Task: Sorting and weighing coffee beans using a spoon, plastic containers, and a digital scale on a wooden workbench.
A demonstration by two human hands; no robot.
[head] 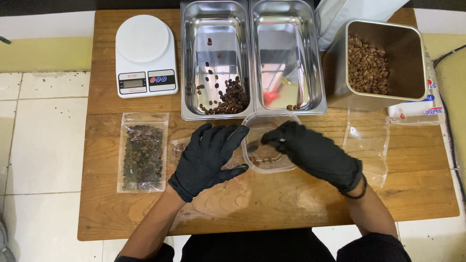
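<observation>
Evidently light and thin-walled, the clear plastic tub (270, 140) sits on the surface just in front of the steel trays (252, 58). Left hand (209, 157) steadies its rim, fingers spread; right hand (310, 153) reaches inside, fingertips pinched together, perhaps on a bean. It likely flexes, so it is best held by the rim.

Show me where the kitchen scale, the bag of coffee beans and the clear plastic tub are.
kitchen scale (143, 39), head view, weighing plate.
bag of coffee beans (142, 156), head view, middle.
clear plastic tub (264, 121), head view, far rim.

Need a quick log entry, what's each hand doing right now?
Left hand: open, fingers spread, steadying the clear plastic container.
Right hand: fingertips pinched inside the container; whether it holds a bean cannot be told.
</observation>
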